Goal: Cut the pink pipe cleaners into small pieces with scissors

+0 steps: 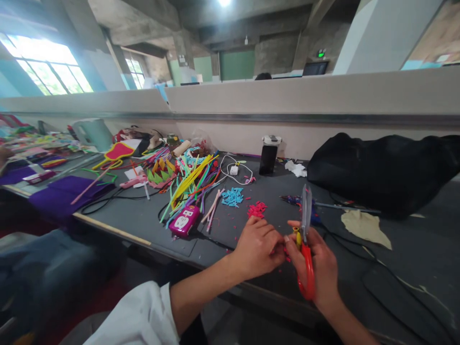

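Note:
My right hand (319, 263) is closed on the red handles of a pair of scissors (305, 239), whose blades point up and away. My left hand (258, 247) is next to it, fingers pinched together on a small red piece I cannot make out, close to the scissor pivot. Both hands hover over the near edge of a dark grey table (143, 220). Just beyond my left hand lies a small heap of red cut bits (257, 209), and further left a heap of light blue cut bits (232, 196).
A bundle of coloured pipe cleaners (190, 184) and a pink box (184, 220) lie left of centre. A black bag (384, 167), a tan scrap (364, 227), a dark bottle (268, 155), a white charger cable (233, 170) and purple felt (68, 189) are also on the table. Black cables run across the right side.

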The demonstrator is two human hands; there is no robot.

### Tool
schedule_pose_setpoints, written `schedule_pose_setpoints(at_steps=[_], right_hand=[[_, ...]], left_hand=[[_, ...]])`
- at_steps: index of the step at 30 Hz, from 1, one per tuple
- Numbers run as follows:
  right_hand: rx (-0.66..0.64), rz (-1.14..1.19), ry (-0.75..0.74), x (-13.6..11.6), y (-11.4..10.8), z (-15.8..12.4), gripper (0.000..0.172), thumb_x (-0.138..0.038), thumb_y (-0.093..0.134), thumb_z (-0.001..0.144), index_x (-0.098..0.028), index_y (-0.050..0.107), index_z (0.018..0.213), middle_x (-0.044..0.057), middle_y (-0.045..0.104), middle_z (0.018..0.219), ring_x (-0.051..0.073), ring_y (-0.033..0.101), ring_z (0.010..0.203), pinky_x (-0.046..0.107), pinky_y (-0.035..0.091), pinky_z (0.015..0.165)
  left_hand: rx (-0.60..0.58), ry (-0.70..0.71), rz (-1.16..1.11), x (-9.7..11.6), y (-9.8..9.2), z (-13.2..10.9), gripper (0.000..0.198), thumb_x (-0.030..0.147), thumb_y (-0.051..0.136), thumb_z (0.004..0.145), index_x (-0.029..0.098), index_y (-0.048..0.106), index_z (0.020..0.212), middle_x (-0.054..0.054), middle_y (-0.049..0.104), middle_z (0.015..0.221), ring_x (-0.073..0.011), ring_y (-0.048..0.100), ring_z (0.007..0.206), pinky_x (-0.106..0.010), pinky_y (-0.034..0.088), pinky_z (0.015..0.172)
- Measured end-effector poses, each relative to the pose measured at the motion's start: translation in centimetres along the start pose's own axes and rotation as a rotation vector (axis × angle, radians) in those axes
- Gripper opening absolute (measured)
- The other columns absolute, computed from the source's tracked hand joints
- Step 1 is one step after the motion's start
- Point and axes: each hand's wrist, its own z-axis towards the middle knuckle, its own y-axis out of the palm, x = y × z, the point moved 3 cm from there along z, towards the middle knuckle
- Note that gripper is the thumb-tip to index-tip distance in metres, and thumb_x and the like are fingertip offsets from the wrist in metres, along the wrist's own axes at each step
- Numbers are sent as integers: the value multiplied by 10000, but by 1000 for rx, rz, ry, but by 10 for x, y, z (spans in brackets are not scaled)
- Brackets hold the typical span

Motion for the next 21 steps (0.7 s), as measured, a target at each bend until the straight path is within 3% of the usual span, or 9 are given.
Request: schedule_pose_setpoints(at_steps=[3,7,9,14,21], right_hand=[[-7,26,17,-2,-1,1,324,-439,531,864,-210,624,1074,32,702,967,173,679,839,277,514,793],[-57,62,61,-5,0,1,364,-476,509,890,-210,619,1113,44,704,991,170,686,798,259,529,717],[-84,70,45,-6,5,-2,360,-460,510,894,-205,615,1126,45,709,973,160,687,743,250,534,680],[-147,73,-66,-5,24,-18,337,-425,516,899,-177,590,1115,45,716,936,157,698,749,245,546,703],[-146,-2,-151,-6,33,-28,290,-393,524,910,-187,583,1106,34,711,906,148,694,746,241,543,697]], left_hand=[[17,-178,-235,-3,-4,1,76,140,592,687,188,608,630,-15,583,611,-159,489,636,-320,333,711],[117,-616,-833,-15,-11,2,59,175,627,685,174,635,626,-2,586,606,-130,478,587,-273,344,632],[216,-738,-1137,-19,-13,3,45,188,651,666,160,635,635,9,570,590,-109,450,559,-252,336,593],[394,-760,-1551,-26,-16,5,67,177,692,669,140,639,652,34,506,542,-85,443,563,-226,372,635],[457,-791,-1632,-28,-16,2,106,187,729,668,132,640,679,24,549,594,-72,459,568,-199,361,601]])
